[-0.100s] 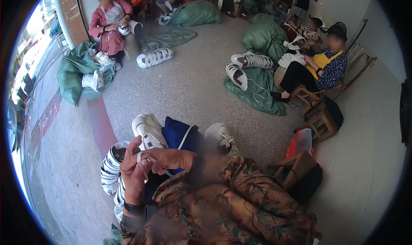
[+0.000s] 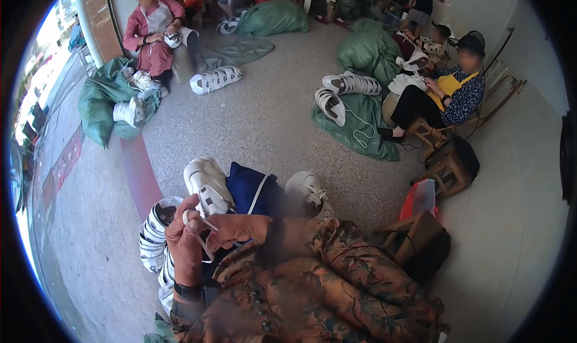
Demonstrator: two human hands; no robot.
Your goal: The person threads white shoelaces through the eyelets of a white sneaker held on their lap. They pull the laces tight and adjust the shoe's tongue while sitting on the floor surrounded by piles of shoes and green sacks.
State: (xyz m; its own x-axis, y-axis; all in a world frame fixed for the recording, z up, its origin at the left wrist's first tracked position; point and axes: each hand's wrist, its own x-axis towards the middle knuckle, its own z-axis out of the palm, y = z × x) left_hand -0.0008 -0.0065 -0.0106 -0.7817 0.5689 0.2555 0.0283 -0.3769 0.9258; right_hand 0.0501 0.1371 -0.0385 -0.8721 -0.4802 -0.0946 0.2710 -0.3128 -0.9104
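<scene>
A white shoelace [image 2: 205,247] is looped at the fingertips of my left hand [image 2: 185,250], which pinches it between thumb and fingers. Beside it, my right hand [image 2: 235,227] reaches in from the right with its fingers closed on the same lace. Just beyond the hands lies a white shoe [image 2: 207,187]. Next to the shoe is a dark blue cloth bundle [image 2: 243,190] with a white strand across it. Another white shoe [image 2: 305,190], with its lace tied, sits to the right, partly blurred. Left of my hands stands a nested stack of white shoes [image 2: 154,235].
A green sack [image 2: 99,109] lies at the left near a seated person with a white piece. Nested white shoes [image 2: 216,80] rest on the floor. At the right, another seated person works beside a green sheet [image 2: 360,136], wooden stools [image 2: 451,172] and a red bag [image 2: 419,199].
My left fingers have come closer together and slightly lower, with the lace loop now showing more at their tips. My right hand has shifted slightly, and more of the lace hangs visible between the hands.
</scene>
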